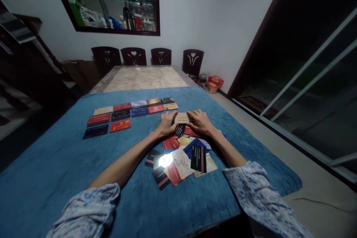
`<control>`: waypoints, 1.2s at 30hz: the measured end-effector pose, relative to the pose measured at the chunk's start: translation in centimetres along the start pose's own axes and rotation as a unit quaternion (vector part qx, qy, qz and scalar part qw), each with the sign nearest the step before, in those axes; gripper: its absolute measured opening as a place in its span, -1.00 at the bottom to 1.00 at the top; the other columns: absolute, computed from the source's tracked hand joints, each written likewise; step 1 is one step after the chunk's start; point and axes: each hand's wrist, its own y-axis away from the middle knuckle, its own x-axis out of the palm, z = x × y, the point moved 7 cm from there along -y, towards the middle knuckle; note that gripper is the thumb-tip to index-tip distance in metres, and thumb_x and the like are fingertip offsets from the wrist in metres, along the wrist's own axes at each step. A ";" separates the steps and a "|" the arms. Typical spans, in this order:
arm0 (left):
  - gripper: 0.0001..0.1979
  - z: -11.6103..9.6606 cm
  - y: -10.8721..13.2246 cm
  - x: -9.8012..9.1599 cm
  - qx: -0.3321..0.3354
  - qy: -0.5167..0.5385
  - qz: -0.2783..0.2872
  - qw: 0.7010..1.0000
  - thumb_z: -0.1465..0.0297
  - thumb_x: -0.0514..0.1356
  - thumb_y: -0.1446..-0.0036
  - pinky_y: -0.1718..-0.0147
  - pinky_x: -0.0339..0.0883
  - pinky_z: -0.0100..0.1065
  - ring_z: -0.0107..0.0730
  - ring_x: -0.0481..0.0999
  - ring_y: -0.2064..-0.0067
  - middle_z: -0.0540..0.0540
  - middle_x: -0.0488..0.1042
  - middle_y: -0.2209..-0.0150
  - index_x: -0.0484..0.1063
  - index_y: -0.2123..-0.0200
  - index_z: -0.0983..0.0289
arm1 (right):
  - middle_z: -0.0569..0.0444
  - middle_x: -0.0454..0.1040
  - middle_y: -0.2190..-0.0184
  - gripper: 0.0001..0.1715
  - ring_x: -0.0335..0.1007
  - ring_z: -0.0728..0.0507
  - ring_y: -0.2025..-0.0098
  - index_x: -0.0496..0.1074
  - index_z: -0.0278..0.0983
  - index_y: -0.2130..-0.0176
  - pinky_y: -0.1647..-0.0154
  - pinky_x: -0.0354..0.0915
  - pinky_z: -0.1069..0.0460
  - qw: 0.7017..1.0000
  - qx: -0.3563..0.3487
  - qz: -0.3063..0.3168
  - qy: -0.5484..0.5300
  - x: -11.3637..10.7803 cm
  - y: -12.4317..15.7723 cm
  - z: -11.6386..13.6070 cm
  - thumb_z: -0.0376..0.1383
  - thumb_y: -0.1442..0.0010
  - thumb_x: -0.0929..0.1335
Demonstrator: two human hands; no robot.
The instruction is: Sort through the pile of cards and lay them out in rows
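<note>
Both hands are at the far edge of a loose pile of cards. A cream-and-gold card (pixel 182 118) spans the gap between them. My left hand (pixel 167 124) grips its left end with curled fingers and thumb. At its right end my right hand (pixel 201 122) does the same. Just below the hands, a dark card (pixel 180 130) and a red card (pixel 191 131) stick out. Nearer to me the pile spreads out, with a black striped card (pixel 198 158) and a white-and-red card (pixel 182 165) on top. Light glares off one card.
Rows of cards lie to the left, among them an orange-red card (pixel 120 125) and a black card (pixel 96 131). A blue cloth (pixel 64 148) covers the near part of the table. Several dark chairs (pixel 134 56) stand behind it, below a shelf cabinet (pixel 117 31).
</note>
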 end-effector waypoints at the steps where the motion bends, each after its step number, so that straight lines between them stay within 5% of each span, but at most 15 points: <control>1: -0.44 -0.1 0.0 0.0 -0.004 -0.002 0.004 1.000 0.48 0.25 -0.09 -0.11 0.25 0.05 -0.01 0.41 -0.11 0.27 0.50 -0.07 0.33 -0.19 0.32 | -0.20 0.48 -0.04 -0.34 0.27 -0.31 -0.05 0.29 -0.28 -0.31 0.08 0.17 -0.09 1.000 -0.002 0.002 -0.002 0.0 0.0 0.0 -0.10 -0.32 0.34; 18: -0.56 -0.1 1.0 -2.3 -0.023 -0.059 0.049 0.997 0.46 0.24 -0.10 -0.12 0.17 0.10 0.05 0.29 -0.16 0.25 0.40 -0.11 0.42 -0.09 0.25 | -0.17 0.45 -0.05 -0.50 0.23 -0.31 -0.05 0.45 -0.20 -0.15 0.13 0.16 -0.09 0.998 -0.063 0.021 -0.004 -0.6 -1.1 1.9 -0.07 -0.30 0.36; 36: -0.55 3.5 3.6 -7.0 -0.057 -0.106 0.045 0.992 0.43 0.27 -0.07 -0.08 0.17 0.11 0.10 0.26 -0.17 0.24 0.36 -0.12 0.46 -0.08 0.18 | -0.16 0.42 -0.08 -0.61 0.21 -0.33 -0.10 0.51 -0.18 -0.02 0.07 0.24 -0.14 0.986 -0.139 0.088 -0.007 -1.1 -6.3 6.9 -0.12 -0.22 0.43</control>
